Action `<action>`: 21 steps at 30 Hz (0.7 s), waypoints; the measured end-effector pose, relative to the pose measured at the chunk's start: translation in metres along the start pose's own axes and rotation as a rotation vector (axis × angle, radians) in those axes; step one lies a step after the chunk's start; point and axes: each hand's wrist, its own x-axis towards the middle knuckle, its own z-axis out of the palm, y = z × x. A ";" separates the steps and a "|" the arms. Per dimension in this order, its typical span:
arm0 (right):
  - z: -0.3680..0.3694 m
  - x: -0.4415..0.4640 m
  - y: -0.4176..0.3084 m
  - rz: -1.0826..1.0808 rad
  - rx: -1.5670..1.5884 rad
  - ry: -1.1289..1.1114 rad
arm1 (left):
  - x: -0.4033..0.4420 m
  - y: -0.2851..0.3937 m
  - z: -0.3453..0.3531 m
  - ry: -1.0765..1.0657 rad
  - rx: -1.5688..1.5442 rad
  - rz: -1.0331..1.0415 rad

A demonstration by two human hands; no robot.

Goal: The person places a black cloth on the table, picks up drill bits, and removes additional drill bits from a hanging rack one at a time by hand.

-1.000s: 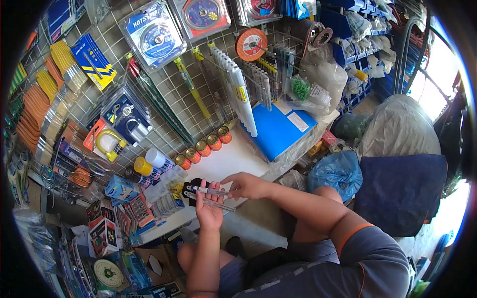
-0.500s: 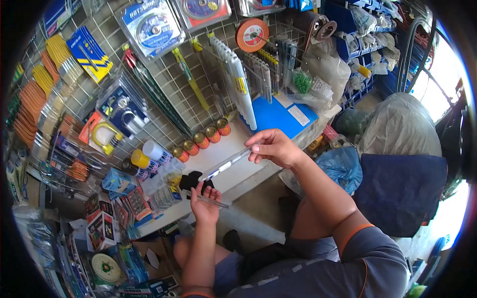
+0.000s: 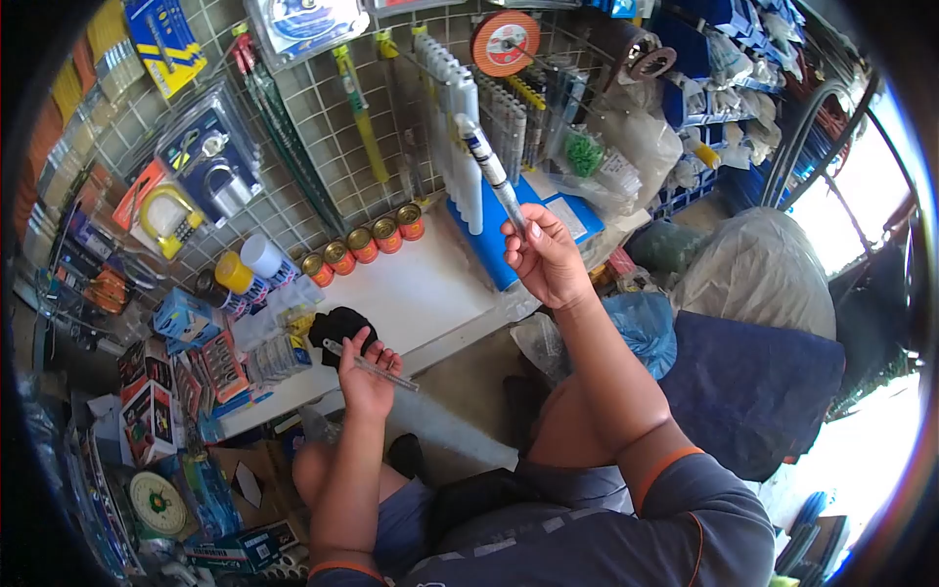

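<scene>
My right hand (image 3: 550, 259) pinches the lower end of a drill bit in a plastic tube (image 3: 486, 157), which has a blue label and a pale upper end. The tube leans up and to the left, in front of a row of hanging white tubes (image 3: 452, 98); I cannot tell whether they touch. Palm up, with fingers loosely curled, my left hand (image 3: 368, 384) holds a slim greyish tube (image 3: 377, 368) lying across it. What is inside that slim tube is too small to make out. Just behind the left fingers, a black cloth-like item (image 3: 342, 325) rests on the shelf.
A row of small orange cans (image 3: 362, 245) stands on the white shelf (image 3: 430, 293), beside spray cans (image 3: 264, 256). The wire rack (image 3: 313, 147) carries packaged tools and an orange cutting disc (image 3: 505, 43). A blue folder (image 3: 497, 259) lies near the right hand. Blue bins (image 3: 704, 108) stand at right.
My right hand has raised the tube from low and nearly level to a steep upward tilt, away from my left hand. The left hand still supports the slim tube. The view has shifted.
</scene>
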 end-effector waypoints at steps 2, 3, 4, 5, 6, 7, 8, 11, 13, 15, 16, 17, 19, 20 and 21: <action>-0.001 0.000 -0.003 -0.023 0.055 0.009 | -0.001 0.000 0.002 0.001 0.015 0.000; -0.001 0.001 -0.004 -0.029 0.126 0.034 | -0.001 -0.001 0.002 -0.002 0.015 -0.006; -0.002 0.002 -0.004 -0.035 0.198 0.059 | 0.000 -0.001 0.002 -0.005 0.016 -0.011; -0.005 0.002 -0.005 -0.042 0.271 0.084 | -0.001 -0.001 0.001 -0.008 0.017 -0.017; -0.013 0.005 -0.006 -0.016 0.339 0.156 | -0.002 -0.001 0.001 -0.006 0.025 -0.017; -0.018 0.006 -0.008 -0.023 0.397 0.163 | -0.003 0.000 0.001 -0.004 0.032 -0.017; -0.023 0.008 -0.011 -0.029 0.457 0.168 | -0.003 0.000 0.002 -0.002 0.039 -0.016; -0.039 0.014 -0.021 -0.089 0.545 0.227 | -0.004 0.001 0.001 -0.002 0.033 -0.009; -0.049 0.017 -0.028 -0.174 0.547 0.327 | -0.004 0.001 -0.001 -0.011 0.039 -0.004; -0.068 0.020 -0.032 -0.249 0.589 0.377 | -0.004 0.000 -0.002 -0.018 0.043 -0.002; -0.075 0.021 -0.034 -0.280 0.604 0.410 | -0.004 0.000 -0.001 -0.020 0.044 -0.004; -0.082 0.021 -0.035 -0.311 0.620 0.443 | -0.004 -0.001 -0.001 -0.023 0.046 -0.006; -0.094 0.021 -0.036 -0.334 0.623 0.516 | -0.004 -0.001 -0.001 -0.022 0.056 -0.006; -0.100 0.021 -0.036 -0.336 0.625 0.547 | -0.004 -0.002 -0.001 -0.022 0.060 -0.005; -0.105 0.021 -0.036 -0.337 0.627 0.578 | -0.004 -0.002 -0.001 -0.023 0.062 -0.007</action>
